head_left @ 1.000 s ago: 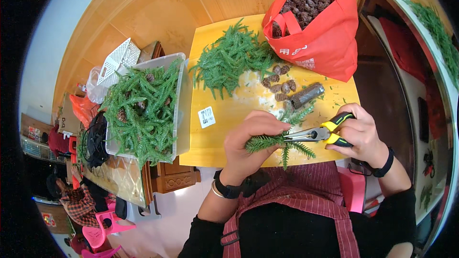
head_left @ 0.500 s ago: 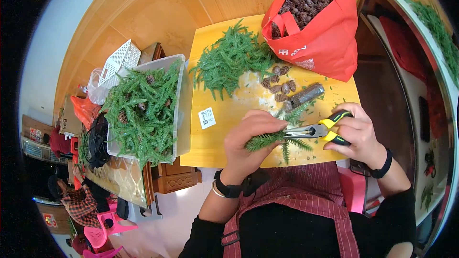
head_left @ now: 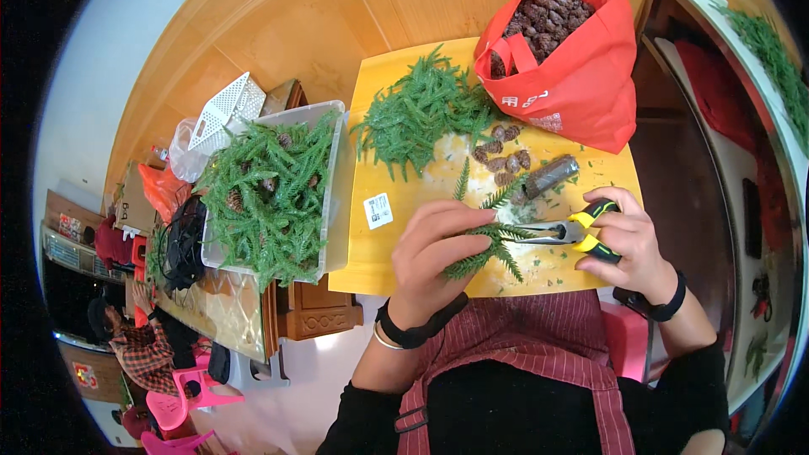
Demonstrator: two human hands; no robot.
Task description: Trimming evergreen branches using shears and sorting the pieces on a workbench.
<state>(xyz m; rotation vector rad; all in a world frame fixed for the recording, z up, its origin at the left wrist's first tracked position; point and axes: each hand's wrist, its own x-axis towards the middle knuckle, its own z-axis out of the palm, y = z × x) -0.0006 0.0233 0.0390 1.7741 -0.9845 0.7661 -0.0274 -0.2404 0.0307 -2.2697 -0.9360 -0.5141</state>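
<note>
Head view, left hand (head_left: pixel 438 257): closed around green sprig (head_left: pixel 493 246), stem hidden, above yellow table (head_left: pixel 379 253).
Right hand (head_left: pixel 632 240): wrapped round yellow-handled pliers (head_left: pixel 569 234); tips apparently at sprig, partly obscured.

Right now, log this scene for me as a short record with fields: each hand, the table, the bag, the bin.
left hand: left hand holds a green sprig over the table's near edge
right hand: right hand grips yellow-handled pliers, tip at the sprig
table: yellow table with a pile of green sprigs, a few pine cones and a dark cylinder
bag: red bag, open, full of pine cones, at the far right corner
bin: clear plastic bin of greenery, left of the table
</note>
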